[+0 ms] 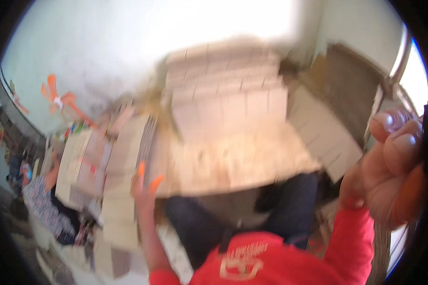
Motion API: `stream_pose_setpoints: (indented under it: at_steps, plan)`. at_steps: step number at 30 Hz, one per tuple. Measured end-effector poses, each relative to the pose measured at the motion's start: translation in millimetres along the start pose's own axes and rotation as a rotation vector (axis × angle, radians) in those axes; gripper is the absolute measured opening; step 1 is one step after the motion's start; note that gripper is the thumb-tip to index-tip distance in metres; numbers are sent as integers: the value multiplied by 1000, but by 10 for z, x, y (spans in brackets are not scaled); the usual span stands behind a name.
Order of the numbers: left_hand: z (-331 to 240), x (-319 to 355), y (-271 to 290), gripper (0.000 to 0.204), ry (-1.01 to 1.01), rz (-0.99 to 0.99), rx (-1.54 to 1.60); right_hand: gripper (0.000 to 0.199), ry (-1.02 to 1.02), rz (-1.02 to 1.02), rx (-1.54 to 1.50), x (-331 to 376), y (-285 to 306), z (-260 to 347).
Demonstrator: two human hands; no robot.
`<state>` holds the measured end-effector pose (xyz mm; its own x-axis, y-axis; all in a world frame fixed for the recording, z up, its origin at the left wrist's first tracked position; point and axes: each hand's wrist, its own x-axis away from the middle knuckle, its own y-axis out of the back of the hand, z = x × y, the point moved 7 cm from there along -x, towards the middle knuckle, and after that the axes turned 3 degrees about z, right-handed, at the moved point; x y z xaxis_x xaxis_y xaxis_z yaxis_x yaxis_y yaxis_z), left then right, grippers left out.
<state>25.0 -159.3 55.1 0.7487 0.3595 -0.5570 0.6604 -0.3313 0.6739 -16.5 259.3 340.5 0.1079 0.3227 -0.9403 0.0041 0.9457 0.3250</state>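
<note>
- Cardboard sheets (121,164) sit left of the board (238,164); the left hand (145,192), orange-tipped fingers spread, is at their right edge, contact unclear.
- Right hand (380,171) is raised at far right, fingers curled; I cannot tell whether it pinches anything.
- Slotted pile (228,104) is at the board's far side.

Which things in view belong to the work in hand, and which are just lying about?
Seemingly in use:
- left cardboard stack, beside the left hand
- wooden board
- pale cardboard pile at its far side

Apparently just lying about:
- orange fan-shaped thing
- dark brown panel at right
</note>
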Motion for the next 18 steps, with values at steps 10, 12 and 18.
stream_pose_setpoints:
  at_steps: [10,12,18]
  plan:
    - [-1470,-10,-529,59,-580,70,31,30,26,-155,94,240,388,-229]
    - [-1378,294,-945,58,-535,171,8,33,43,-206,82,350,533,-408]
    - [-820,981,-1594,58,-345,439,-61,42,-10,-483,310,1022,956,-1042]
